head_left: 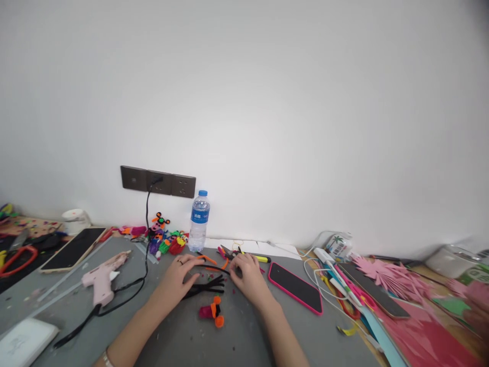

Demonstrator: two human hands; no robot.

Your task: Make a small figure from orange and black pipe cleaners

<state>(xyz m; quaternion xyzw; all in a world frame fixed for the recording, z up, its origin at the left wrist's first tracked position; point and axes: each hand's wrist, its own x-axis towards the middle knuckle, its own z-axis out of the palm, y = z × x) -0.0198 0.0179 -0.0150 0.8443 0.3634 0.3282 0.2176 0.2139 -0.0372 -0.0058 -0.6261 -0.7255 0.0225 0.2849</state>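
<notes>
A thin black pipe cleaner [214, 267] arches between my two hands over the grey mat [183, 336]. My left hand [179, 278] has its fingers closed on the left end. On the right end, the fingers of my right hand [244, 270] are bent together around it. Several black pipe cleaners [208, 287] lie in a bundle below the arch, beside my left hand. Nearer to me lies a small orange, black and magenta fuzzy figure [212, 312]. Pliers [229, 252], orange pieces and a yellow marker [263, 259] lie just beyond my right hand.
A water bottle [199, 221] stands behind my left hand, beside colourful fuzzy figures [168, 239]. A pink glue gun [101, 280] with its cord lies left. A pink-edged phone [295, 288], white cables and coloured paper [431, 326] are right. Another person's hand [477, 311] shows at far right.
</notes>
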